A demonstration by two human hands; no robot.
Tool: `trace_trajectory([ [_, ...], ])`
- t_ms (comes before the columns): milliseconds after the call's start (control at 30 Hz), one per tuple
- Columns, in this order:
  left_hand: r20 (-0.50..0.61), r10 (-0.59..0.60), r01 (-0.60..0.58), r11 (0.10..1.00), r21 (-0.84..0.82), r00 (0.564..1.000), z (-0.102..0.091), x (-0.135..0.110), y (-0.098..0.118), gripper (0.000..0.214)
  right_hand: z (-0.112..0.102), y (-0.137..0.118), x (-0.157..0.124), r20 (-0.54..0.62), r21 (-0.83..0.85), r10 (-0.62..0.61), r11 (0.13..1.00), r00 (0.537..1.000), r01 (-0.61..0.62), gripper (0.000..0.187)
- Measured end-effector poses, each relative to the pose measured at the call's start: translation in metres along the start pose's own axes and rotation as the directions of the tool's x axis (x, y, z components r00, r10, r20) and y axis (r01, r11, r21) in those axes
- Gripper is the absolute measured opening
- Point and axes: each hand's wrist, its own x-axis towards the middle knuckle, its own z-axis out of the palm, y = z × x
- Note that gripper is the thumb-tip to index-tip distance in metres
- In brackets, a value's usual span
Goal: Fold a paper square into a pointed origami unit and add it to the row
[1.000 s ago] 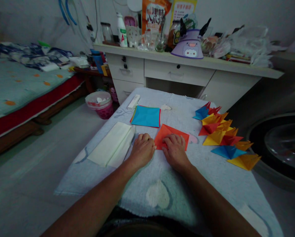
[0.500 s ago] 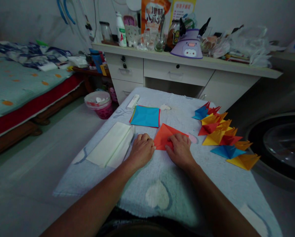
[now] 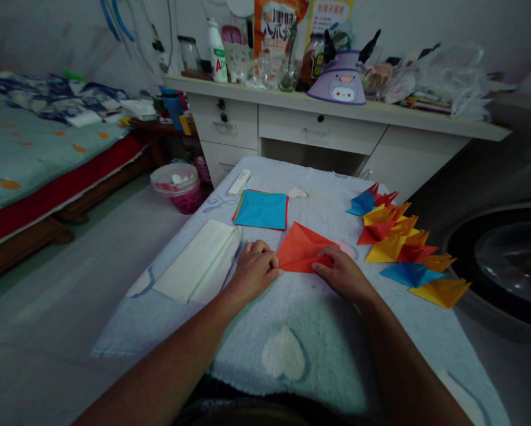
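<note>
A folded orange-red paper (image 3: 301, 248) lies on the pale blue towel (image 3: 292, 319) that covers the table. My left hand (image 3: 253, 269) is curled, with its fingertips pressed on the paper's left corner. My right hand (image 3: 343, 273) presses its fingers on the paper's right lower edge, fingers together. A stack of square paper sheets with a blue one on top (image 3: 261, 209) lies just beyond. Several folded paper shapes in blue, yellow, orange and red (image 3: 401, 242) lie in a row to the right.
A folded white cloth or paper pack (image 3: 196, 264) lies left of my hands. A white stick-like object (image 3: 239, 181) lies at the far left of the table. A cluttered white desk (image 3: 327, 118), a pink bin (image 3: 179, 186) and a bed (image 3: 34, 160) are beyond.
My right hand has slid from the paper's middle to its right lower edge. The paper's fold now stands up more. My left hand has stayed at the left corner.
</note>
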Motion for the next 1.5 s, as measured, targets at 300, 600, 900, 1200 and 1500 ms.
trace_trajectory([
  [300, -0.023, -0.005, 0.005, 0.999, 0.034, 1.0, 0.003, 0.0, 0.001, 0.007, 0.009, 0.004, 0.003, -0.086, -0.109, 0.022, 0.994, 0.996, -0.031, 0.019],
  [600, -0.03, -0.003, 0.007, 0.992, 0.127, 1.0, 0.004, -0.001, 0.006, 0.008, 0.017, 0.011, 0.004, -0.125, -0.182, 0.011, 0.983, 0.992, -0.034, 0.017],
  [900, -0.035, 0.009, -0.004, 0.986, 0.164, 0.999, 0.005, 0.0, 0.007, 0.008, 0.019, 0.011, 0.006, -0.119, -0.222, 0.019, 0.974, 0.993, -0.045, 0.015],
  [1200, -0.113, 0.049, -0.016, 0.962, 0.273, 0.992, 0.005, -0.004, 0.017, 0.006, 0.024, 0.014, 0.006, -0.16, -0.228, 0.003, 0.973, 0.987, -0.039, 0.014],
  [1500, 0.067, 0.595, -0.591, 0.767, 0.252, 0.801, 0.03, -0.023, 0.037, 0.029, 0.025, 0.01, 0.007, -0.161, -0.275, 0.009, 0.96, 0.987, -0.054, 0.013],
])
